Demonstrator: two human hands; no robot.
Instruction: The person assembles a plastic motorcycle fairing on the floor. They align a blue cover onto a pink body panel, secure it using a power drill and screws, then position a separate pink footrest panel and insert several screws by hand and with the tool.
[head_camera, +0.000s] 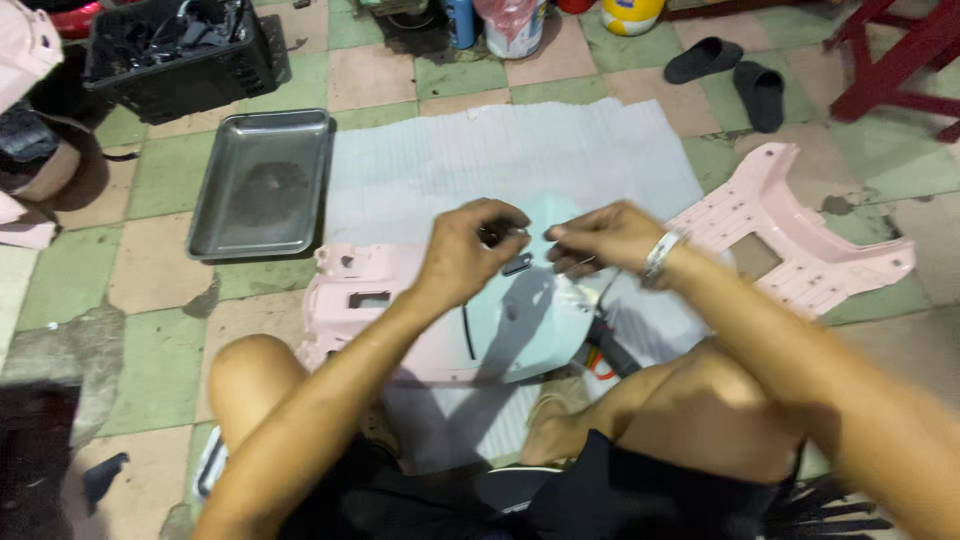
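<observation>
Dark and small, a metal clip-like piece (517, 264) hangs right between the two hands, just above the pale blue panel (520, 320). The left hand (470, 250) has its fingers curled in tight, pinching a small dark part at the fingertips (497, 235), with the clip just below and to the right of them. The right hand (600, 238) comes in from the other side, thumb and forefinger pressed together at the tips; whether they actually grip anything is too blurred to tell. A silver bracelet (660, 255) sits on that wrist.

Under the hands, the blue panel lies over a pink plastic body panel (350, 290), both on a sheet of white corrugated board (500, 160). A second pink panel (800, 250) lies off to the right on the tiled floor (160, 290).

Now the containers: a steel tray (262, 182), rectangular, sits just left of the white sheet. A black plastic crate (180, 55) full of dark parts stands at the top left. Along the top edge are a blue can (460, 22), a white tub with a pink bag in it (515, 25) and a round yellow container (630, 14); their labels are too small to make out. Black slippers (735, 75) lie at the top right.
</observation>
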